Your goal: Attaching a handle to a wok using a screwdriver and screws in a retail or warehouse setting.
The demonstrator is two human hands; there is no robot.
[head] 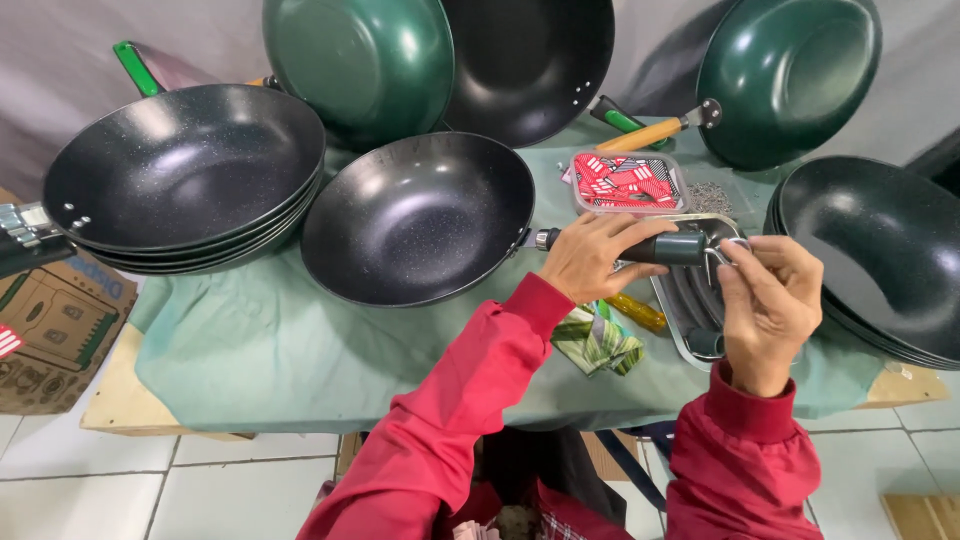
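Your left hand (pixel 590 257) is clamped around the dark green handle (pixel 672 247) of the black speckled wok (pixel 418 218), which rests on the green cloth (pixel 250 345) near the middle of the worktop. Your right hand (pixel 768 300) has its fingers pinched together on a small metal hanging loop (pixel 722 252) at the end of that handle. Just below your hands, near the worktop's front edge, lie a folded green-and-white striped wrapper (pixel 597 342) and a yellow-handled screwdriver (pixel 637 312), beside a metal tray (pixel 688 300). Behind the handle sits a clear plastic box of red packets (pixel 627 183), with a heap of small metal screws (pixel 710 196) beside it. A stack of black woks (pixel 180 175) stands at the left edge, another stack (pixel 880 255) at the right edge. Along the back edge, green-bottomed woks (pixel 360 62) (pixel 788 75) lean upright against the grey backdrop (pixel 60 60).
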